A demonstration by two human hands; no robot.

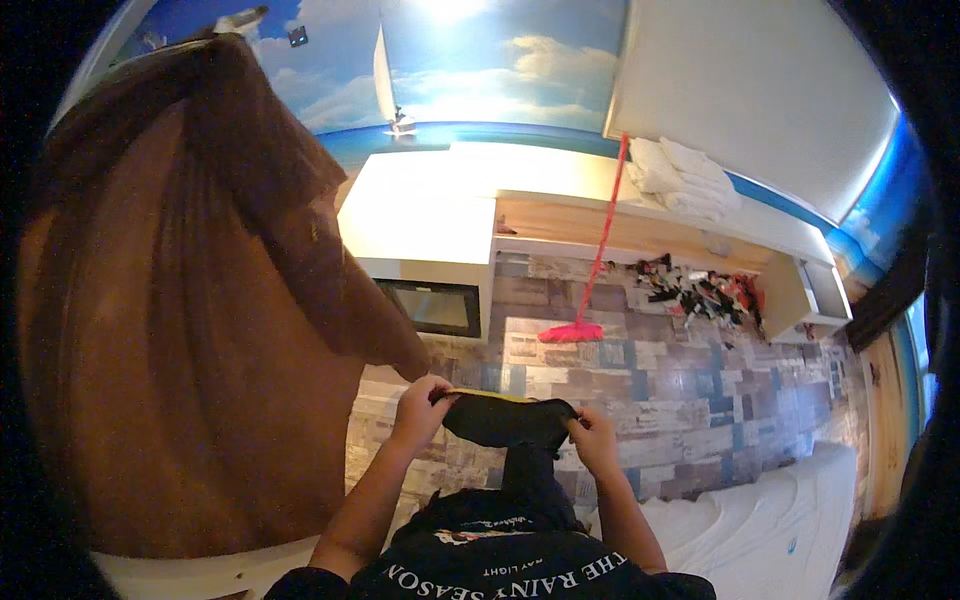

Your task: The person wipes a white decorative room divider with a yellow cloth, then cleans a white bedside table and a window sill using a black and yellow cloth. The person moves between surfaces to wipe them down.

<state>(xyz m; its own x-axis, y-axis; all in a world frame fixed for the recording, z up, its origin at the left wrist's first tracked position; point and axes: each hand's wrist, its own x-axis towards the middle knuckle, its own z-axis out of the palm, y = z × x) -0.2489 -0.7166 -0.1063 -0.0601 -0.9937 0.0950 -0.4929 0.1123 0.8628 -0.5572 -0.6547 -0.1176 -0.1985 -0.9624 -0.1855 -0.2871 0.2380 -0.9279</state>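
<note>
Before my body, a black cloth item with a yellow strip along its upper edge is stretched between both hands. My left hand pinches its left end. The other end is gripped between the fingers of my right hand. A large brown cloth hangs on the left, and its lower corner reaches my left hand. Whether that hand also holds the brown cloth, I cannot tell. Below the black item, a dark trouser leg shows.
A red broom leans against a low white cabinet. Mixed scraps lie heaped on the patchwork-patterned floor. Folded white towels rest on the cabinet top. At the lower right is a white sheet.
</note>
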